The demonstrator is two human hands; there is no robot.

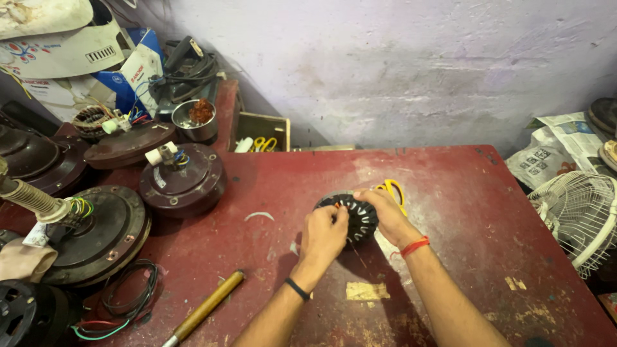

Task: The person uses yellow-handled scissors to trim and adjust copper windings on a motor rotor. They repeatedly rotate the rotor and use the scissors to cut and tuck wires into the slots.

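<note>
I see my left hand (323,232) and right hand (384,212) both closed in a grip on a black slotted stator (355,215) mid-tabletop, yellow-handled scissors (393,191) just behind it. To the left sit brown fan motor housings (183,181), a loop of coloured wires (125,303) and a wooden-handled tool (204,308), none blocking me. The red tabletop (463,205) is scuffed; a white fan guard (578,215) stands right, below a pale wall (411,64).

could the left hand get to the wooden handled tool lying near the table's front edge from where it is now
Probably yes. The left hand rests on the black slotted core, and the wooden-handled tool lies on bare red table below and to its left, with nothing between them.
</note>
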